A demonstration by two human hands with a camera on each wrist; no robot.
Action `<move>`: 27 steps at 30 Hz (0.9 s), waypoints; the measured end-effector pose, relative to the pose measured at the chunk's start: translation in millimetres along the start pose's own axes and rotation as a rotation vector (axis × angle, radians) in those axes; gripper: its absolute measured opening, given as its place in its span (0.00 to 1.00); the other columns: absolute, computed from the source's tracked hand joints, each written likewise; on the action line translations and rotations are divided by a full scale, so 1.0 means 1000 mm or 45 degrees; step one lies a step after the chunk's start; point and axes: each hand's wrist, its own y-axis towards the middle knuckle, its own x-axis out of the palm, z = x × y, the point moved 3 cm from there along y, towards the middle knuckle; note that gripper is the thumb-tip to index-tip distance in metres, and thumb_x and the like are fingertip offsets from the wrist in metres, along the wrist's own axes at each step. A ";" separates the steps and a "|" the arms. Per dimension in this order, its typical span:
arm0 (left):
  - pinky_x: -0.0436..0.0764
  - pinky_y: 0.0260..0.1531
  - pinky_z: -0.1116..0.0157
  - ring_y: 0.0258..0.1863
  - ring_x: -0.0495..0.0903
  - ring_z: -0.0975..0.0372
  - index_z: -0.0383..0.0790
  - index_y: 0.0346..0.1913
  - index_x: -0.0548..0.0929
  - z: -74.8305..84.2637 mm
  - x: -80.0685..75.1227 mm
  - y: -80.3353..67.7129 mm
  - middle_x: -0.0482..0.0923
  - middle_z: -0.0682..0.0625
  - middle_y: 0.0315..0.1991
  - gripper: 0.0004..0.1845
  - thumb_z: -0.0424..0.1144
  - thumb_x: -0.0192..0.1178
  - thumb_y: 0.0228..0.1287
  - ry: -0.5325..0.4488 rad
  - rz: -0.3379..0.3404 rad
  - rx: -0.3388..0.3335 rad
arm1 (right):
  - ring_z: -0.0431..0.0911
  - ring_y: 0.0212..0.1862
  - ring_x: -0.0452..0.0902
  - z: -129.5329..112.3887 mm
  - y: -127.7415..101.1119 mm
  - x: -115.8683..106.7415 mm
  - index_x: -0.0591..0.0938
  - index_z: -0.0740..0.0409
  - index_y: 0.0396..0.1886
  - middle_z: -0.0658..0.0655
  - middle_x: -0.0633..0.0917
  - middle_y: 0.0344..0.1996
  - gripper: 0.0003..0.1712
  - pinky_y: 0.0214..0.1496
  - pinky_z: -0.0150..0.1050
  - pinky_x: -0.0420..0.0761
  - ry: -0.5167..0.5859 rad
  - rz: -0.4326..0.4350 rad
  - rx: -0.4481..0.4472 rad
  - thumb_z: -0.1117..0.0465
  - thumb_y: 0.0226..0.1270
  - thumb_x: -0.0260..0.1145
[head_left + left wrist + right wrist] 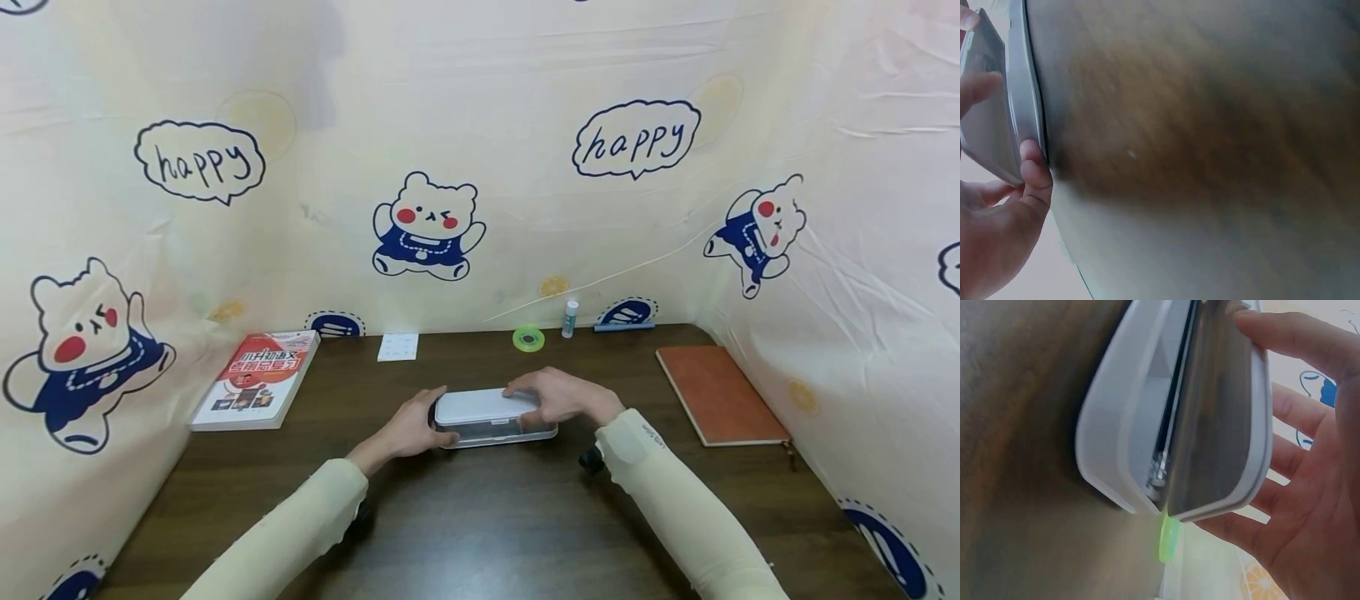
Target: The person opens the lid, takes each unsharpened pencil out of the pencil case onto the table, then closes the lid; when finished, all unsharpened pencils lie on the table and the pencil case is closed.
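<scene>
Our left hand [408,425] grips the left end of the pencil case [476,406] on the table [465,533]; our right hand [558,396] pinches its tilted, part-open lid [1222,437]. We seem mid-swing, direction unclear; next calls for a steady base. Tape [518,339] lies beyond.

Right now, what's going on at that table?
A person is handling a white case on the brown table. Their left grip holds one end, and their right grip holds the lid, which is partly open. Something slim and dark shows inside. A green tape roll and a glue stick are behind the case.
</scene>
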 end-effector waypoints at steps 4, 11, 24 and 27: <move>0.78 0.48 0.56 0.41 0.76 0.59 0.34 0.74 0.64 -0.005 -0.003 -0.001 0.74 0.39 0.60 0.49 0.50 0.75 0.52 0.011 0.034 -0.004 | 0.44 0.60 0.76 0.005 -0.002 -0.006 0.79 0.42 0.63 0.49 0.81 0.62 0.26 0.67 0.49 0.73 0.058 0.053 0.010 0.48 0.65 0.68; 0.76 0.59 0.52 0.52 0.77 0.55 0.32 0.67 0.71 -0.009 -0.006 -0.004 0.78 0.42 0.55 0.48 0.55 0.78 0.47 0.040 0.087 -0.039 | 0.49 0.61 0.80 0.010 -0.007 -0.021 0.78 0.48 0.63 0.54 0.83 0.60 0.24 0.62 0.49 0.78 0.155 0.168 0.029 0.48 0.71 0.64; 0.72 0.32 0.68 0.32 0.73 0.63 0.45 0.68 0.72 -0.006 -0.009 -0.005 0.78 0.46 0.46 0.41 0.48 0.77 0.52 -0.013 0.066 0.148 | 0.46 0.45 0.79 0.031 -0.015 -0.033 0.80 0.53 0.60 0.53 0.86 0.48 0.20 0.49 0.43 0.82 0.208 0.415 0.192 0.51 0.75 0.61; 0.72 0.34 0.67 0.31 0.74 0.64 0.48 0.73 0.66 -0.006 -0.008 -0.005 0.80 0.45 0.50 0.45 0.48 0.76 0.53 -0.023 0.040 0.136 | 0.47 0.48 0.80 0.034 -0.019 -0.034 0.81 0.53 0.59 0.54 0.86 0.48 0.22 0.51 0.46 0.82 0.211 0.424 0.268 0.48 0.73 0.62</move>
